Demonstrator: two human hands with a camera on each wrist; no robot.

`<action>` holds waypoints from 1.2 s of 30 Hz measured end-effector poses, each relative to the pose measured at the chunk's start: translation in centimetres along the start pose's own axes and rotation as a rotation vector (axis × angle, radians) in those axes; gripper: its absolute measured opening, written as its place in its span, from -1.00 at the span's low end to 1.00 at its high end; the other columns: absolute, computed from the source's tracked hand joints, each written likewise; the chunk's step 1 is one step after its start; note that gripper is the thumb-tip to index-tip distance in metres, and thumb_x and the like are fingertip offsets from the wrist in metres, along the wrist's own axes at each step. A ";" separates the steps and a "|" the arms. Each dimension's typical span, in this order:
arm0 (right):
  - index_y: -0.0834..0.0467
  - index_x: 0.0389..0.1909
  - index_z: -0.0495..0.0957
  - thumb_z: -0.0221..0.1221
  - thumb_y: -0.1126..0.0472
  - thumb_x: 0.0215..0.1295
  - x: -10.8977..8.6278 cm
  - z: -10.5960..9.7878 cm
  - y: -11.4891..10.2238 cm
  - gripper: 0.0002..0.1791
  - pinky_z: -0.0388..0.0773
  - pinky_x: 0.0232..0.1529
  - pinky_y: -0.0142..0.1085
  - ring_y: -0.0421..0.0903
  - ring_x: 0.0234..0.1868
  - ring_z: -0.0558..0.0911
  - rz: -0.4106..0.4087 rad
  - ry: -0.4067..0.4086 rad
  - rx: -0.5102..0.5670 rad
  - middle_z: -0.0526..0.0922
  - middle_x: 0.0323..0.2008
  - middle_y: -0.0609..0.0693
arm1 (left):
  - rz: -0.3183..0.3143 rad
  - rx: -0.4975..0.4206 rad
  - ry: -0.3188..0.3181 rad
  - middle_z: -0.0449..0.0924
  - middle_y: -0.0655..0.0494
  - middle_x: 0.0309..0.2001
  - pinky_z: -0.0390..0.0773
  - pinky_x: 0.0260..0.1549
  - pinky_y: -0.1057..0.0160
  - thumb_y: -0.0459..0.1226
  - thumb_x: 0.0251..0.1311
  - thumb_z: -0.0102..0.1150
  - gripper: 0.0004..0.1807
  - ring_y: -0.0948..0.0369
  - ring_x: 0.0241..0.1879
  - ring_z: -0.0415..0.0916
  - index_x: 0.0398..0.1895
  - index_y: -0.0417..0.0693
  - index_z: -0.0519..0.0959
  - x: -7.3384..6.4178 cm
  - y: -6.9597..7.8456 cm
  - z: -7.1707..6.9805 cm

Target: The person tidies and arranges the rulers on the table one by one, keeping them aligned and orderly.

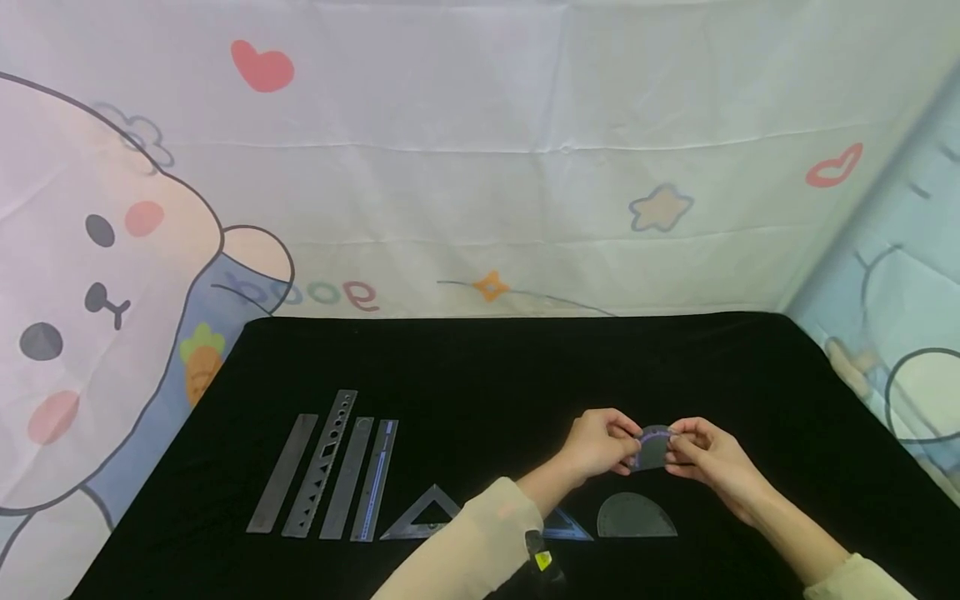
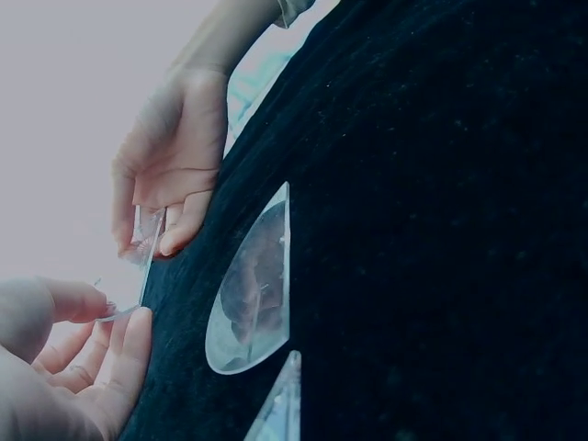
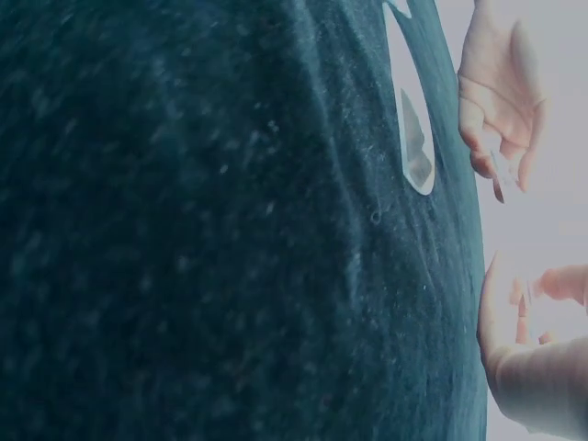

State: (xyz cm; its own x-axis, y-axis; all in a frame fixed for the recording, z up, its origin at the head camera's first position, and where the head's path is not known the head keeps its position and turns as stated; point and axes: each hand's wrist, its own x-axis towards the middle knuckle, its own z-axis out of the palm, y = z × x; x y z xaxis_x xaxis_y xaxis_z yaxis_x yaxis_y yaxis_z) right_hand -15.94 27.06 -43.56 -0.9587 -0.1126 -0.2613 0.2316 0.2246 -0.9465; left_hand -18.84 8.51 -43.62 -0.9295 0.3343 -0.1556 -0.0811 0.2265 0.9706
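Observation:
A small clear protractor (image 1: 654, 452) with a blue-purple scale is held up over the black cloth between both hands. My left hand (image 1: 598, 447) pinches its left edge between thumb and fingers. On the opposite edge, my right hand (image 1: 711, 463) pinches it too. The left wrist view shows the protractor (image 2: 146, 262) tilted and nearly edge-on between the two hands. Below it, a larger clear protractor (image 1: 636, 517) lies flat on the cloth, curved side away from me. In the right wrist view, glare washes out much of the held piece.
Several straight rulers (image 1: 341, 479) lie side by side at the left, one with cut-out shapes. A clear set square (image 1: 408, 525) lies right of them. A blue-marked set square (image 1: 567, 527) is partly hidden by the left forearm. A printed curtain (image 1: 480, 192) hangs behind the black-covered table (image 1: 487, 375).

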 end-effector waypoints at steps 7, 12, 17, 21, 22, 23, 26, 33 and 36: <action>0.29 0.12 0.24 0.02 0.11 0.33 -0.1 -0.1 0.2 -0.55 0.62 -0.15 -0.25 -0.07 -0.17 0.58 -0.068 0.027 -0.219 0.46 -0.11 0.18 | 0.009 0.021 -0.014 0.55 0.14 -0.56 0.61 -0.65 0.33 -0.44 0.04 0.22 -0.90 0.24 -0.64 0.53 -0.38 -0.10 0.56 -0.4 0.1 0.1; 0.23 0.09 0.32 0.06 0.08 0.29 -0.2 -0.4 0.1 -0.56 0.63 -0.23 -0.24 -0.06 -0.20 0.59 -0.133 0.040 -0.374 0.51 -0.14 0.16 | 0.030 0.052 -0.037 0.53 0.16 -0.57 0.61 -0.64 0.33 -0.43 0.05 0.22 -0.90 0.25 -0.66 0.52 -0.39 -0.07 0.56 -0.4 0.1 0.3; 0.21 0.02 0.39 0.09 0.10 0.28 -0.4 -0.6 0.1 -0.63 0.61 -0.35 -0.32 -0.10 -0.29 0.58 -0.196 0.046 -0.471 0.54 -0.21 0.11 | 0.037 0.082 -0.060 0.53 0.18 -0.58 0.60 -0.65 0.35 -0.43 0.04 0.22 -0.89 0.28 -0.67 0.51 -0.40 -0.04 0.57 -0.6 0.2 0.7; 0.17 -0.05 0.45 0.09 0.16 0.28 -0.6 -1.0 0.2 -0.73 0.59 -0.43 -0.36 -0.12 -0.36 0.58 -0.233 0.041 -0.543 0.57 -0.26 0.08 | 0.050 0.099 -0.064 0.53 0.19 -0.60 0.58 -0.68 0.37 -0.44 0.03 0.24 -0.89 0.28 -0.68 0.50 -0.42 -0.06 0.58 -0.8 0.4 1.1; 0.15 -0.07 0.46 0.10 0.17 0.28 -0.6 -1.1 0.2 -0.76 0.59 -0.44 -0.36 -0.13 -0.38 0.58 -0.239 0.041 -0.562 0.57 -0.28 0.06 | 0.054 0.106 -0.064 0.53 0.20 -0.61 0.58 -0.69 0.37 -0.44 0.02 0.24 -0.89 0.29 -0.68 0.51 -0.42 -0.07 0.58 -0.8 0.5 1.2; 0.13 -0.09 0.46 0.10 0.18 0.27 -0.7 -1.3 0.2 -0.78 0.58 -0.45 -0.36 -0.14 -0.40 0.58 -0.244 0.042 -0.579 0.57 -0.30 0.05 | 0.059 0.114 -0.064 0.53 0.20 -0.61 0.58 -0.69 0.38 -0.45 0.02 0.24 -0.90 0.29 -0.69 0.51 -0.42 -0.08 0.59 -0.8 0.5 1.3; 0.10 -0.13 0.48 0.10 0.20 0.26 -0.9 -1.7 0.2 -0.82 0.55 -0.50 -0.36 -0.16 -0.45 0.56 -0.273 0.040 -0.630 0.57 -0.35 0.02 | 0.068 0.135 -0.064 0.53 0.22 -0.63 0.57 -0.71 0.39 -0.45 0.01 0.25 -0.90 0.30 -0.71 0.51 -0.43 -0.08 0.59 -0.8 0.5 1.7; 0.09 -0.17 0.48 0.11 0.22 0.25 -1.7 -2.5 0.9 -0.85 0.53 -0.52 -0.38 -0.23 -0.49 0.54 -0.297 0.040 -0.665 0.57 -0.39 -0.01 | 0.068 0.169 -0.083 0.52 0.24 -0.64 0.57 -0.72 0.38 -0.44 0.00 0.26 -0.87 0.30 -0.74 0.49 -0.44 -0.04 0.58 -1.0 0.5 2.8; 0.10 -0.16 0.47 0.11 0.21 0.26 -2.1 -2.8 1.1 -0.85 0.52 -0.53 -0.38 -0.23 -0.49 0.53 -0.284 0.043 -0.663 0.56 -0.38 -0.01 | 0.081 0.222 -0.096 0.51 0.26 -0.64 0.54 -0.73 0.42 -0.42 0.00 0.27 -0.88 0.32 -0.74 0.49 -0.44 -0.03 0.58 -1.0 0.7 3.3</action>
State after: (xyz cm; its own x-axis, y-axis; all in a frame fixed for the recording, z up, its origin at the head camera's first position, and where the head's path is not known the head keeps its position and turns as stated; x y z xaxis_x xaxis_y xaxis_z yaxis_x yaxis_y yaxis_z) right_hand -14.14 30.29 -43.55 -0.9758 -0.2187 -0.0020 -0.1631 0.7339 -0.6594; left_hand -16.79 11.33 -43.37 -0.8907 0.4421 -0.1061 0.0829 0.3874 0.9182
